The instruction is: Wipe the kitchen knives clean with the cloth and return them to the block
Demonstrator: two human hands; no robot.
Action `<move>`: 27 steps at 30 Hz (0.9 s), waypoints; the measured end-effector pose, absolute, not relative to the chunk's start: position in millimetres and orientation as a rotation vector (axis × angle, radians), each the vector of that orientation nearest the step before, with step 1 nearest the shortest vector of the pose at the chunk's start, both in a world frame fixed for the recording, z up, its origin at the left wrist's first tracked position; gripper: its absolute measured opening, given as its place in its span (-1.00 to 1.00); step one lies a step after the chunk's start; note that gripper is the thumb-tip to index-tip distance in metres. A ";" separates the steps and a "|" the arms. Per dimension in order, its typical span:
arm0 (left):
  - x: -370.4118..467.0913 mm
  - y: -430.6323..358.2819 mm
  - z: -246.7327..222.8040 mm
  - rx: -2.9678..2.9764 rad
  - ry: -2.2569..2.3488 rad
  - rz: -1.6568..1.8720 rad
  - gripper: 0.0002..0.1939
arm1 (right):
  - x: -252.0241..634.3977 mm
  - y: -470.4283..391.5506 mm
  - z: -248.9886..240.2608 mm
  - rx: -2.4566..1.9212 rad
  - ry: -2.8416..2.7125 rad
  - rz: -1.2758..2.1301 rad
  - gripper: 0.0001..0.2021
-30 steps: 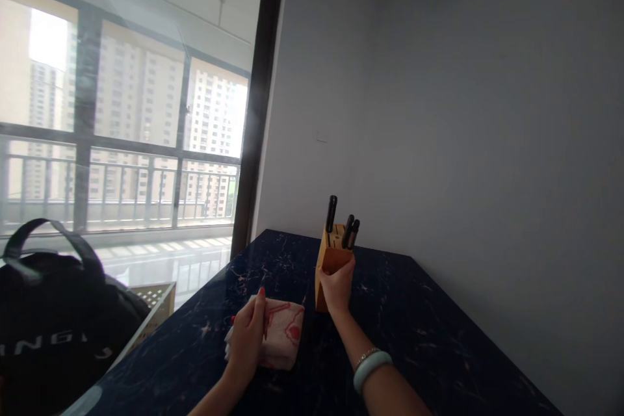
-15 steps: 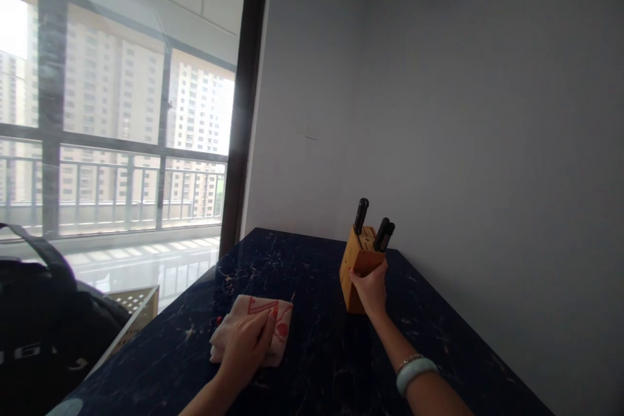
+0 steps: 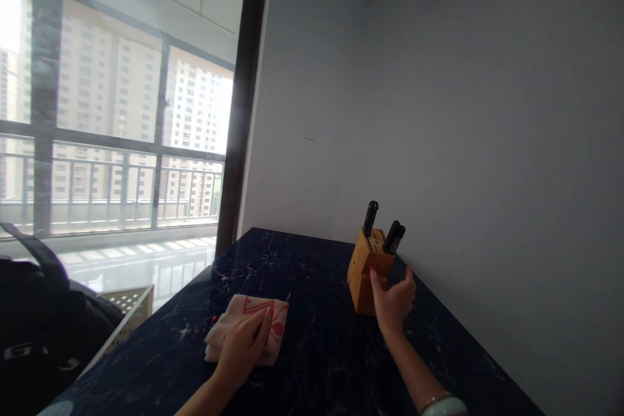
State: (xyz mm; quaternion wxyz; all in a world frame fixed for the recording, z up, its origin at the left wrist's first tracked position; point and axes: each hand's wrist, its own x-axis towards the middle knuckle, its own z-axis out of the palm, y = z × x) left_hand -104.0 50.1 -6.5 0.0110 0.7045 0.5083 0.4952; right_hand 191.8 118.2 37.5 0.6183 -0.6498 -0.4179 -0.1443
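Note:
A wooden knife block (image 3: 361,273) stands upright on the dark blue marbled table (image 3: 312,286), with several black-handled knives (image 3: 370,218) in its top slots. My right hand (image 3: 396,302) is beside the block's near right side, thumb and fingers spread apart, the thumb tip at the wood. To the left, a folded white cloth with a red pattern (image 3: 279,322) lies on the table. My left hand (image 3: 242,341) rests on the cloth, its fingers closed on it near the red pattern. A small red item (image 3: 214,320) shows at the cloth's left edge.
A black bag (image 3: 43,318) and a perforated light-coloured box (image 3: 129,305) are left of the table. Grey walls (image 3: 468,143) rise behind and to the right. A large window (image 3: 112,97) fills the left side.
My right hand has let go of the knife block and opened, moving a little right. The block appears slightly further right. My left hand is still on the cloth.

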 end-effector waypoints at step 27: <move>-103.0 54.7 -16.9 2.362 1.518 1.582 -0.64 | 136.0 74.7 32.1 -1.841 -1.877 0.196 -0.91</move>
